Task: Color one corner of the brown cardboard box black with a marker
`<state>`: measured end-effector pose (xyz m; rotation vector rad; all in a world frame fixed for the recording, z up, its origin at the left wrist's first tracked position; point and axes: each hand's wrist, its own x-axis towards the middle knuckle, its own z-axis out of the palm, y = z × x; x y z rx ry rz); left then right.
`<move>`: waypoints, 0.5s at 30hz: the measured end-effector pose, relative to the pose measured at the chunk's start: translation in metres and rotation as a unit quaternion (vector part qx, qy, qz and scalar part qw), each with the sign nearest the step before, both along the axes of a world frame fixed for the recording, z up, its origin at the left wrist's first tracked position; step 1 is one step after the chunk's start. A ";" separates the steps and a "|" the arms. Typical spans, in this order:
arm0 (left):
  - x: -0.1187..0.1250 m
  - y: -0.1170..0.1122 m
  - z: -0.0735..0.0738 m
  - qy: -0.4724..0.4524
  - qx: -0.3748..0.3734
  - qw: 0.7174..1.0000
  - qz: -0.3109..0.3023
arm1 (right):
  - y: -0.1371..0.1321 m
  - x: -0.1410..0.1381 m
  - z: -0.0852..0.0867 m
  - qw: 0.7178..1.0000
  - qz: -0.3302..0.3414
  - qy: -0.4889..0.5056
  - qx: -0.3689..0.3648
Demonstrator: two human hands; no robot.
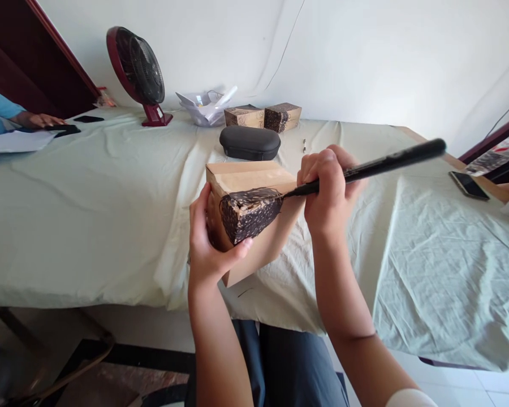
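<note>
A brown cardboard box (pixel 263 249) is tilted near the table's front edge, with one corner covered in dense black scribbled marks. My left hand (pixel 210 249) wraps round the box's left side, its thumb lying by the lower tip of the blackened corner. In my right hand (pixel 331 186) is a black pen (pixel 390 162), gripped between thumb and fingers. The pen's tip meets the box at the right end of the dark patch, and its long body points up to the right.
Behind the box lie a black zip case (pixel 250 142), two marked cardboard boxes (pixel 283 117) and a white basket (pixel 206 110). A fan (pixel 138 73) stands back left. A co-worker's hand (pixel 44 120) shows at left; a phone (pixel 469 185) and another person's fingers are at right.
</note>
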<state>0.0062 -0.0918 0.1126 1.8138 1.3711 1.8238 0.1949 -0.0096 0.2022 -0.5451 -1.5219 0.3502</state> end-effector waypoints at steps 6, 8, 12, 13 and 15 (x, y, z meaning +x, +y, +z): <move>0.008 0.003 0.003 -0.053 -0.011 0.999 -0.007 | -0.007 -0.014 -0.005 0.978 -0.095 0.149 0.114; 0.010 0.003 0.002 -0.058 -0.018 0.998 -0.007 | -0.006 -0.013 -0.007 0.980 -0.107 0.129 0.104; 0.010 0.005 -0.002 -0.057 -0.027 0.998 0.002 | -0.003 -0.011 -0.010 0.988 -0.066 0.099 0.099; 0.010 0.006 -0.003 -0.066 -0.026 0.998 -0.001 | -0.003 -0.011 -0.010 0.989 -0.059 0.090 0.104; 0.009 0.008 -0.006 -0.089 -0.020 0.996 -0.014 | -0.002 -0.011 -0.011 0.990 -0.058 0.072 0.107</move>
